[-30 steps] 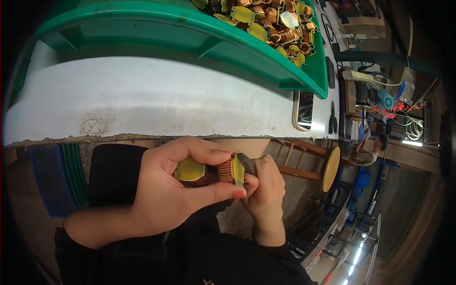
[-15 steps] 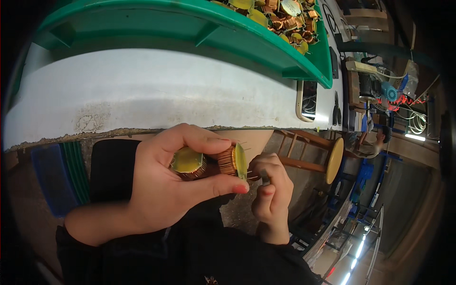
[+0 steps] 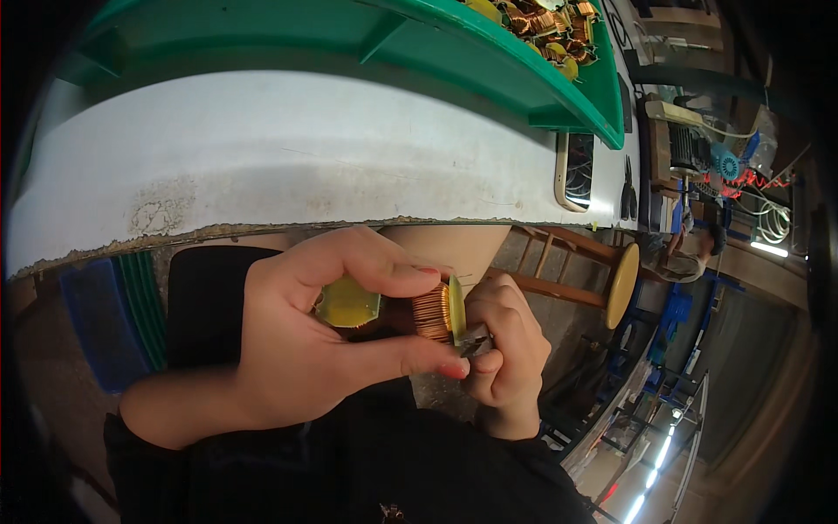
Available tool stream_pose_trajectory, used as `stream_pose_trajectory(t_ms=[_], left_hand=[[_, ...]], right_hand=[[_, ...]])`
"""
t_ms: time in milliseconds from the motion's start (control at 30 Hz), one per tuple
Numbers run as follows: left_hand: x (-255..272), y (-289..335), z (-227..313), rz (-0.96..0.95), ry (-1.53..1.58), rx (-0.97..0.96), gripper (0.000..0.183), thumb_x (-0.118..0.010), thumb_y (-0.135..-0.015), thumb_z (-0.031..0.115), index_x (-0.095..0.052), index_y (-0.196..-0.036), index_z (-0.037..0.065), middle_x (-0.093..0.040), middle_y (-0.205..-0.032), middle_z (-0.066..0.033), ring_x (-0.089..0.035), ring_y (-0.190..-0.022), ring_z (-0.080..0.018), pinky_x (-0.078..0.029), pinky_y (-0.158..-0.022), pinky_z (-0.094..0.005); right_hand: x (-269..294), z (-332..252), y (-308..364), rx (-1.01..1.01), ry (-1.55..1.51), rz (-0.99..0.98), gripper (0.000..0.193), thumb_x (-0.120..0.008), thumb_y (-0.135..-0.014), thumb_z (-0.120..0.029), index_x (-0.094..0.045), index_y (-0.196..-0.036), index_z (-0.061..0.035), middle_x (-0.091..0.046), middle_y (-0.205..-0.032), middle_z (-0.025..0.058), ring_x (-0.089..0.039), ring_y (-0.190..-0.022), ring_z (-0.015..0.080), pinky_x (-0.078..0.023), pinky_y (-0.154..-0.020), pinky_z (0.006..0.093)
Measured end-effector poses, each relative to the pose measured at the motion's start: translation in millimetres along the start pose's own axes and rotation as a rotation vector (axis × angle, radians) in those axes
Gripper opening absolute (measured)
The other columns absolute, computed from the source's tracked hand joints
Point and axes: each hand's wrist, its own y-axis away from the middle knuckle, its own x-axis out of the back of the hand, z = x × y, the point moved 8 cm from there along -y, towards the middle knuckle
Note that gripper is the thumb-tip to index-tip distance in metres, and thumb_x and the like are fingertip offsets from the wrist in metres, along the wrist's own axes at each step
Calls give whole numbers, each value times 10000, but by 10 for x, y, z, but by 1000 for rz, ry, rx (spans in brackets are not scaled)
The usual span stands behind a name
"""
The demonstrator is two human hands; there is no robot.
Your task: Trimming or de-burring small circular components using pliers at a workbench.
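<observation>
My left hand (image 3: pixel 292 327) is closed around two copper-wound coils. One wound coil (image 3: pixel 430 313) is pinched between thumb and fingers, its yellow-green base plate facing right with thin wire leads sticking out. Deeper in the palm sits a second coil, of which mainly its yellow-green plate (image 3: pixel 351 303) shows. My right hand (image 3: pixel 508 345) is curled shut on a small grey metal tool (image 3: pixel 476 341). The tool's tip meets the lower edge of the pinched coil's plate; most of it is hidden in the fist. Both hands are just in front of the table edge.
A green bin (image 3: pixel 489 52) with several similar coils (image 3: pixel 554 39) stands on the white table (image 3: pixel 349 166). A phone (image 3: pixel 576 175) and dark-handled pliers (image 3: pixel 628 190) lie at its right. Beyond are a wooden stool (image 3: pixel 621 284) and a seated person (image 3: pixel 690 265). A blue crate (image 3: pixel 94 323) is lower left.
My right hand has come in against the pinched coil, and the metal tool's tip now meets its plate. The coil has turned slightly. The view has shifted a little.
</observation>
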Motion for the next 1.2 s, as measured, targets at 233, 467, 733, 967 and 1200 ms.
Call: stream_pose_trajectory(t_ms=[233, 467, 733, 967, 1200], left_hand=[[1, 7, -15, 29, -5, -43, 480, -801, -539, -105, -555, -919, 53, -594, -975, -108, -620, -857, -215, -510, -814, -331], [-48, -30, 120, 34, -48, -105, 460, -825, -532, -68, -561, -889, 48, -616, -962, -127, -628, -820, -210, -519, -739, -296], [-136, -48, 284, -51, -173, -243, 430, -855, -523, -5, -571, -842, 47, -648, -944, -156, -642, -823, -210, -513, -668, -255], [-130, -10, 273, -16, -182, -276, 423, -851, -536, -3, -581, -860, 33, -650, -938, -148, -634, -774, -199, -512, -671, -256], [-96, -6, 146, 42, -142, -180, 389, -808, -595, -41, -584, -909, 8, -645, -925, -130, -621, -754, -183, -507, -686, -252]], right_hand=[[6, 20, 84, -32, 146, -2, 395, -469, -924, -380, -532, -811, -7, -507, -715, 95, -440, -592, 223, -404, -553, 306], [23, 41, 101, -1, 97, 89, 410, -451, -933, -387, -528, -805, -5, -507, -713, 97, -446, -594, 221, -407, -552, 309], [37, 226, 92, -8, -44, 262, 426, -436, -937, -396, -534, -816, 1, -524, -731, 108, -449, -590, 222, -409, -550, 313], [-27, 160, 21, 24, 52, 189, 445, -434, -937, -397, -542, -802, 12, -520, -712, 113, -449, -579, 227, -410, -547, 318], [27, 429, 325, -285, 166, 123, 360, -463, -922, -351, -554, -920, -3, -599, -852, 126, -548, -732, 155, -461, -693, 270]])
